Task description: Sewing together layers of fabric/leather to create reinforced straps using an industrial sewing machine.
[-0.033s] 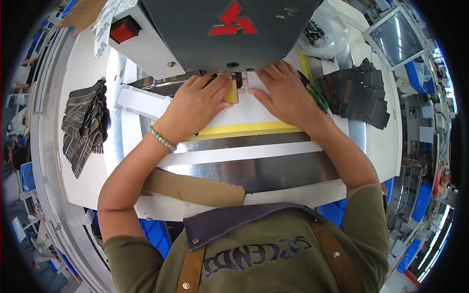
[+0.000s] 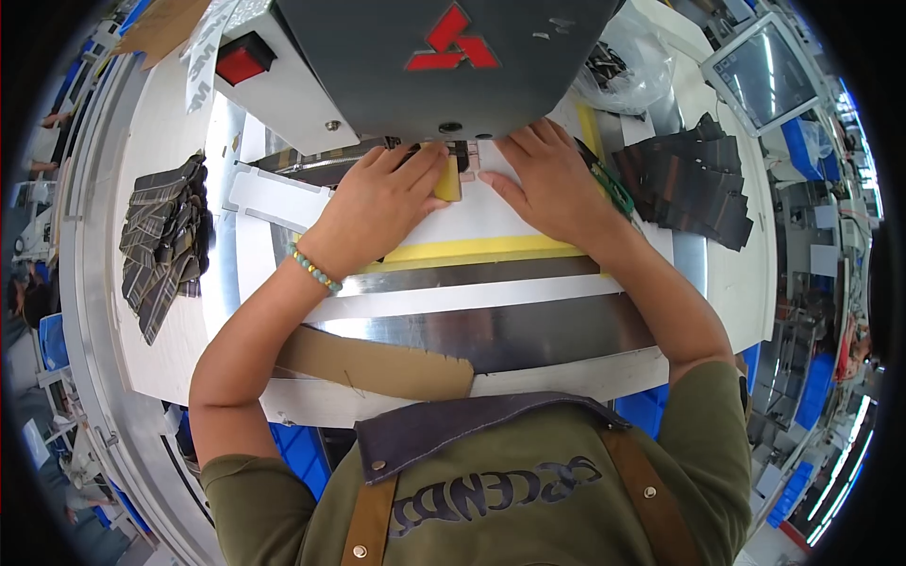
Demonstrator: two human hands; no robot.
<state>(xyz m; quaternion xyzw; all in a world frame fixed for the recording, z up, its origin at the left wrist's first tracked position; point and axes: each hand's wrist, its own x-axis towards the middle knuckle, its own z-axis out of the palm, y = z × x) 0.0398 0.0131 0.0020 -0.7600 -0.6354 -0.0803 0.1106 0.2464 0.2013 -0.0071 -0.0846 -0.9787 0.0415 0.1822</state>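
A large dark grey machine head [image 2: 434, 85] overhangs the work area and hides the tips of some fingers. Beneath its front edge, my left hand [image 2: 382, 193] is closed around a small yellow block [image 2: 451, 179], thumb at its near end. A dark plaid fabric strip [image 2: 326, 165] runs in beside that hand from the left. My right hand [image 2: 552, 184] rests fairly flat on the white work plate [image 2: 462, 222], fingers forward and thumb apart, gripping nothing visible. Small pinkish marked pieces [image 2: 471, 162] lie between the hands. Green-handled scissors or snips [image 2: 613, 189] lie beside my right wrist.
Plaid fabric pieces [image 2: 165, 236] are heaped on the left; darker pieces [image 2: 694, 179] fan out on the right. A yellow strip [image 2: 481, 250] edges the plate. Brown cardboard [image 2: 377, 363] lies at the front edge. A plastic bag [image 2: 632, 66] and a screen [image 2: 764, 75] stand far right.
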